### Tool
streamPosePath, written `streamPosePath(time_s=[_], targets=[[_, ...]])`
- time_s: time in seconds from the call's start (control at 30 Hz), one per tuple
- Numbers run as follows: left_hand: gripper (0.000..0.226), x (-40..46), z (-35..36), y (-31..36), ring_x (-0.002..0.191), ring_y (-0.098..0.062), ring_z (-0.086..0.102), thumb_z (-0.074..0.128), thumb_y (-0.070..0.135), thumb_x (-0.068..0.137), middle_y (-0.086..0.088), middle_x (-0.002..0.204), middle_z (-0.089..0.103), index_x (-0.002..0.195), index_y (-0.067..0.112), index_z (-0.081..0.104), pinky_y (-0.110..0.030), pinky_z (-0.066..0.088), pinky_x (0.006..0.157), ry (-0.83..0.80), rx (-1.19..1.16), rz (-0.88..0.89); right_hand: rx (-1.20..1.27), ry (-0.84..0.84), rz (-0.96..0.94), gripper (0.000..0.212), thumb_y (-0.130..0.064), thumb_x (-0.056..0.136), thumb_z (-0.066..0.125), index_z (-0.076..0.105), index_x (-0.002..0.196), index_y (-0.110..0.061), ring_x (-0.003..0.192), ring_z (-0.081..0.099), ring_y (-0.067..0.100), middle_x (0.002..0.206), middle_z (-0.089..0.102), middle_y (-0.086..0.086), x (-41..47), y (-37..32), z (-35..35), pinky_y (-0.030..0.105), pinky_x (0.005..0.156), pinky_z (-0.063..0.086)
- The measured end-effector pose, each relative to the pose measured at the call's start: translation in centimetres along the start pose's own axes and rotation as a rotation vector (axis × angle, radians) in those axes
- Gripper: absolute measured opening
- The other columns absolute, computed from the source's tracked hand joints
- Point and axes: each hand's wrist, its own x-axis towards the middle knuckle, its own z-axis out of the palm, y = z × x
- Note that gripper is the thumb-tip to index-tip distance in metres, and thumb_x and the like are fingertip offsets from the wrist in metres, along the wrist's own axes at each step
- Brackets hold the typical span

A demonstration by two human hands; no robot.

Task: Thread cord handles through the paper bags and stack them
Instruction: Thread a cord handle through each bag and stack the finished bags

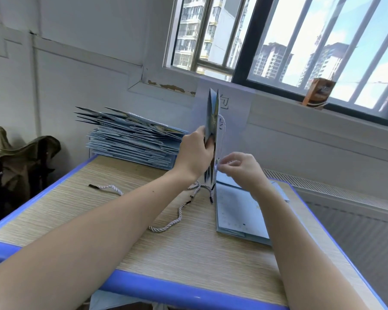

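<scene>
One folded paper bag (212, 121), stood upright on edge, is gripped by the left hand (194, 151), its fingers curled round the near edge. A white twisted cord (222, 124) at the bag's right face is pinched between thumb and fingertips of the right hand (238, 167). Beyond the left fingers a stack of finished bags (130, 139) is kept; below them loose cord handles (166, 227) are laid on the desk (188, 253); under the right fingers flat unthreaded bags (238, 211) are piled.
</scene>
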Motion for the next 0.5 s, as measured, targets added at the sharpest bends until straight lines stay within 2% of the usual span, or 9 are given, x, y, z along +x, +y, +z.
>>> streamPosePath(time_s=[0.03, 0.07, 0.17, 0.23, 0.3, 0.33, 0.4, 0.47, 0.5], targets=[[0.017, 0.0, 0.0, -0.1, 0.060, -0.022, 0.059, 0.058, 0.020, 0.099, -0.002, 0.068, 0.063, 0.082, 0.015, 0.057, -0.043, 0.052, 0.061, -0.003, -0.002, -0.003, -0.089, -0.032, 0.013, 0.003, -0.020, 0.087, 0.074, 0.074, 0.087, -0.018, 0.066, 0.059, 0.014, 0.076, 0.070, 0.005, -0.1, 0.2, 0.1, 0.026, 0.064, 0.046], [0.018, 0.0, 0.1, -0.1, 0.059, -0.021, 0.058, 0.058, 0.021, 0.099, -0.002, 0.067, 0.062, 0.082, 0.016, 0.056, -0.044, 0.052, 0.061, -0.002, -0.006, -0.002, -0.123, -0.069, 0.019, 0.007, -0.021, 0.088, 0.072, 0.075, 0.084, -0.015, 0.064, 0.057, 0.015, 0.074, 0.071, 0.008, -0.1, 0.4, 0.3, 0.026, 0.064, 0.047], [0.016, 0.1, 0.2, -0.4, 0.059, -0.021, 0.058, 0.057, 0.024, 0.100, -0.001, 0.067, 0.063, 0.088, 0.013, 0.060, -0.044, 0.053, 0.062, 0.001, -0.012, 0.013, -0.034, -0.189, 0.057, 0.013, -0.020, 0.090, 0.072, 0.074, 0.085, -0.009, 0.058, 0.056, 0.014, 0.072, 0.073, 0.005, -0.2, 0.1, 0.4, 0.025, 0.056, 0.045], [0.015, 0.1, 0.1, -0.3, 0.061, -0.013, 0.060, 0.055, 0.024, 0.102, 0.003, 0.073, 0.066, 0.110, 0.016, 0.065, -0.034, 0.056, 0.064, -0.005, -0.049, 0.049, 0.034, -0.235, 0.073, 0.011, -0.018, 0.090, 0.073, 0.073, 0.089, -0.007, 0.059, 0.059, 0.015, 0.075, 0.073, 0.006, -0.2, -0.2, 0.4, 0.026, 0.054, 0.044], [0.038, 0.0, 0.1, -0.3, 0.075, -0.009, 0.064, 0.055, 0.020, 0.102, 0.003, 0.092, 0.069, 0.139, 0.023, 0.049, -0.022, 0.056, 0.072, -0.025, -0.067, 0.107, 0.045, -0.213, 0.059, 0.011, -0.015, 0.089, 0.075, 0.071, 0.093, -0.006, 0.060, 0.063, 0.014, 0.075, 0.071, 0.007, -0.2, -0.2, 0.7, 0.028, 0.056, 0.048], [0.045, 0.0, 0.1, -0.3, 0.083, -0.012, 0.065, 0.056, 0.018, 0.101, -0.002, 0.102, 0.068, 0.142, 0.029, 0.041, -0.024, 0.057, 0.076, -0.034, -0.065, 0.131, 0.061, -0.178, 0.052, 0.010, -0.012, 0.088, 0.075, 0.069, 0.093, -0.005, 0.059, 0.064, 0.014, 0.075, 0.070, 0.007, -0.2, -0.2, 0.9, 0.028, 0.055, 0.050], [0.039, -0.2, 0.1, -0.1, 0.077, -0.013, 0.064, 0.055, 0.012, 0.101, -0.007, 0.109, 0.065, 0.127, 0.035, 0.036, -0.027, 0.057, 0.067, -0.037, -0.058, 0.191, 0.165, -0.106, 0.059, 0.010, -0.006, 0.089, 0.073, 0.064, 0.091, -0.002, 0.057, 0.065, 0.015, 0.075, 0.067, 0.011, -0.3, -0.4, 1.4, 0.027, 0.054, 0.053], [0.025, -0.3, 0.2, 0.0, 0.064, -0.009, 0.054, 0.051, 0.007, 0.100, -0.005, 0.101, 0.062, 0.114, 0.027, 0.042, -0.024, 0.047, 0.057, -0.025, -0.018, 0.262, 0.325, -0.062, 0.099, 0.011, 0.000, 0.089, 0.071, 0.060, 0.091, -0.001, 0.059, 0.068, 0.019, 0.077, 0.069, 0.017, -0.3, -0.6, 1.5, 0.028, 0.054, 0.056], [0.019, -0.4, 0.2, -0.1, 0.063, -0.010, 0.051, 0.050, 0.006, 0.100, -0.004, 0.095, 0.062, 0.111, 0.021, 0.048, -0.025, 0.044, 0.058, -0.020, 0.003, 0.281, 0.382, -0.045, 0.117, 0.012, 0.001, 0.089, 0.071, 0.060, 0.091, -0.001, 0.060, 0.070, 0.021, 0.078, 0.070, 0.019, -0.4, -0.8, 1.4, 0.028, 0.054, 0.057]])
